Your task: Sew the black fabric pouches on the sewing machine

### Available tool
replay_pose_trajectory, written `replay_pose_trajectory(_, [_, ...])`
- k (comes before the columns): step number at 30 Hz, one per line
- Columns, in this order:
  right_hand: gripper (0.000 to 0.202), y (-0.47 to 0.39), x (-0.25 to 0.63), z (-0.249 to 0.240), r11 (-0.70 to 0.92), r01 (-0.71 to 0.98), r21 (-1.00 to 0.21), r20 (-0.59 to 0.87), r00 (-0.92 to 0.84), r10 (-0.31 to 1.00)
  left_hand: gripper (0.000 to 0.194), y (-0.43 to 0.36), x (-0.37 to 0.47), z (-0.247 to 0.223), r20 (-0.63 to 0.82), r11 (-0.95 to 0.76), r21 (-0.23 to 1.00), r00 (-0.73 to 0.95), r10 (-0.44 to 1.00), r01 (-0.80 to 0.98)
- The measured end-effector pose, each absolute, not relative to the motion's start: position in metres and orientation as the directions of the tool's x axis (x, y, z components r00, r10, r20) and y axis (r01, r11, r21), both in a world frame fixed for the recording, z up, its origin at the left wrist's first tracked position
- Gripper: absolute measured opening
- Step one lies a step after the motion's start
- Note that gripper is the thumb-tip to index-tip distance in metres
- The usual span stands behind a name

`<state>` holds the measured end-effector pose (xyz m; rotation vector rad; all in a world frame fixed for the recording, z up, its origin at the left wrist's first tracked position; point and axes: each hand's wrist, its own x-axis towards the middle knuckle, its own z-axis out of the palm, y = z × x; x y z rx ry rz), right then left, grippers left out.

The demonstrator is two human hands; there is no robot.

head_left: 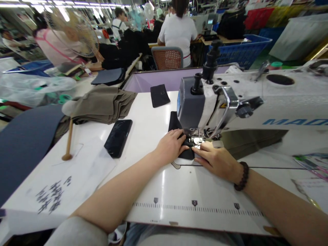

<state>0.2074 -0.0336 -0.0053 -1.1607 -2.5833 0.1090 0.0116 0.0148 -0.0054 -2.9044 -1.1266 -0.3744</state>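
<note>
A black fabric piece (186, 154) lies on the machine bed under the needle area of a white and grey sewing machine (192, 102). My left hand (170, 145) rests on it from the left, fingers stretched out and pressing it down. From the right, my right hand (217, 159) reaches to its edge beside the presser foot (197, 140), with fingers extended and the fingertips touching the cloth. A light band wraps one right finger, and a dark beaded bracelet (242, 176) circles that wrist. The machine head partly hides the fabric's far end.
Another black piece (160, 95) lies farther back. To the left are a black phone (118, 138), stacked olive fabric (102, 104), a wooden stick (68, 143) and paper with handwriting (84, 171). Olive cloth (253, 141) sits beneath the machine arm. Co-workers sit beyond the table.
</note>
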Motion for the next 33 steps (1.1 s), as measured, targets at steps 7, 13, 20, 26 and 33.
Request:
replay_pose_trajectory(7, [0.032,-0.039,0.209,-0.005,0.808,0.558,-0.186,0.277,-0.76,0.588,0.024,-0.002,0.004,0.0,0.189,-0.91,0.136,0.891,0.412,0.392])
replay_pose_trajectory(13, [0.031,-0.04,0.208,-0.006,0.793,0.584,-0.172,0.266,-0.748,0.609,0.023,0.0,0.002,0.003,0.189,-0.914,0.154,0.897,0.4,0.376])
replay_pose_trajectory(20, [0.032,-0.038,0.208,-0.006,0.749,0.632,-0.199,0.245,-0.708,0.662,0.024,0.001,0.004,0.001,0.157,-0.896,0.17,0.886,0.435,0.41])
replay_pose_trajectory(26, [0.032,-0.036,0.207,-0.005,0.727,0.645,-0.236,0.242,-0.686,0.686,0.023,0.005,0.003,-0.001,0.148,-0.882,0.189,0.876,0.459,0.431])
replay_pose_trajectory(33, [0.03,-0.035,0.205,-0.007,0.678,0.697,-0.233,0.219,-0.642,0.735,0.023,0.009,0.004,0.0,0.154,-0.875,0.193,0.868,0.473,0.443])
